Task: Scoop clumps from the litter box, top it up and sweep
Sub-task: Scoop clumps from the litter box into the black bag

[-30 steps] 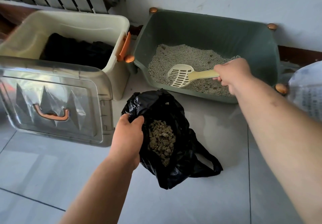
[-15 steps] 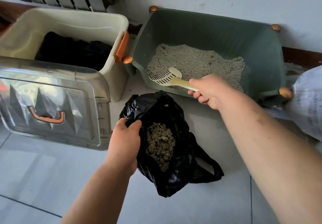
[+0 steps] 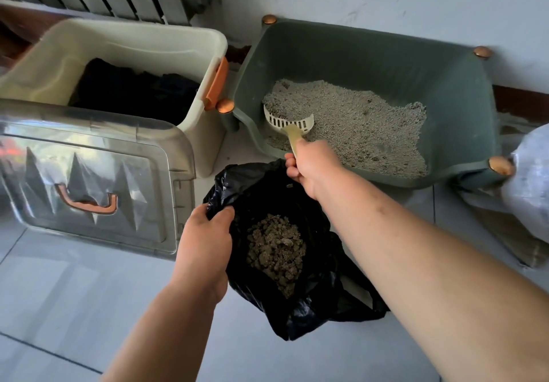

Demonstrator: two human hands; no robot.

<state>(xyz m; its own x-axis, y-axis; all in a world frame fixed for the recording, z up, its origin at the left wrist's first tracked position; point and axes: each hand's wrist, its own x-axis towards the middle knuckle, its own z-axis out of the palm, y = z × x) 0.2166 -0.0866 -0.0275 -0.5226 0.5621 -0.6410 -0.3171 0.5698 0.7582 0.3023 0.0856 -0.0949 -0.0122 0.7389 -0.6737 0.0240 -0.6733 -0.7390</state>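
A green litter box (image 3: pixel 386 63) stands against the wall, with grey litter (image 3: pixel 356 126) spread over its floor. My right hand (image 3: pixel 315 167) grips the handle of a cream slotted scoop (image 3: pixel 289 120). The scoop's head is dug into the litter at the box's front left corner. In front of the box a black plastic bag (image 3: pixel 312 292) lies open on the floor, with brown clumps (image 3: pixel 276 248) inside. My left hand (image 3: pixel 205 245) grips the bag's left rim and holds it open.
A cream storage bin (image 3: pixel 124 39) with dark cloth inside stands left of the litter box. Its clear lid (image 3: pixel 89 179) with an orange handle leans in front of it. A pale sack (image 3: pixel 531 179) sits at the right. A radiator lines the back wall. The floor is grey tile.
My right hand has drawn the scoop from the middle of the litter to the box's front left corner, turning the handle toward me. The left hand has kept its hold on the bag.
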